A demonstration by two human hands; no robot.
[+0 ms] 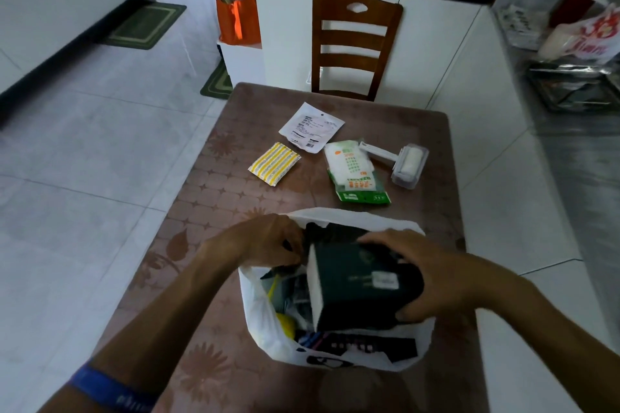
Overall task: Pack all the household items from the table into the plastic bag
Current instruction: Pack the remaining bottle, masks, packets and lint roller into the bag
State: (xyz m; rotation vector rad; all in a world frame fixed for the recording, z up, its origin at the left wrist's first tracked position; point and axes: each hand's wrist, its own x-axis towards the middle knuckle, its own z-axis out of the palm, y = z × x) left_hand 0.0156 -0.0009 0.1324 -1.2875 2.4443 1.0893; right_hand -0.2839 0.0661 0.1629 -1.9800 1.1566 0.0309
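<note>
Head view: white plastic bag (260,322), mouth open, dark green box (352,292) inside.

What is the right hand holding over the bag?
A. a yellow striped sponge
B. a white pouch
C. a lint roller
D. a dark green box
D: the right hand grips a dark green box over the open bag, while the sponge, lint roller and white pouch lie on the table.
</note>
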